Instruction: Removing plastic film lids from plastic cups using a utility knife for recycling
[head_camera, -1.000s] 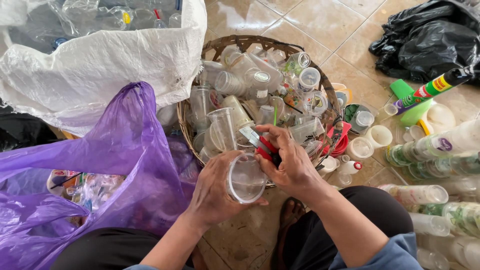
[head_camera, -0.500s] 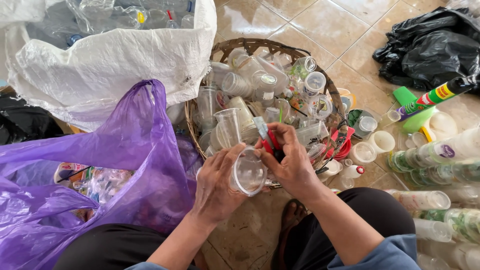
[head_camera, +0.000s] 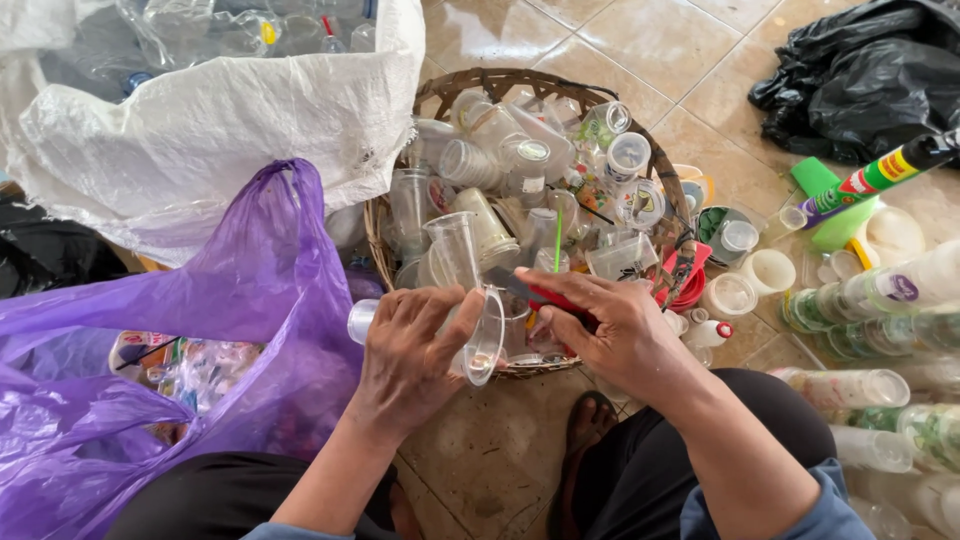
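Observation:
My left hand (head_camera: 412, 352) grips a clear plastic cup (head_camera: 484, 338) turned on its side, its rim facing right. My right hand (head_camera: 606, 328) holds a small knife with a red handle (head_camera: 548, 297); its blade points left and lies against the cup near the rim. Both hands hover over the front edge of a round wicker basket (head_camera: 470, 88) that is heaped with clear plastic cups and small bottles.
A purple plastic bag (head_camera: 240, 300) with packaging inside sits at my left. A white sack (head_camera: 230, 120) of clear bottles lies behind it. Black bags (head_camera: 860, 80) are at the far right. Cups, lids and stacked cups (head_camera: 860, 300) litter the tiled floor at right.
The cup has turned from facing me with its mouth to lying sideways. My right hand has brought the knife blade across to the cup's rim.

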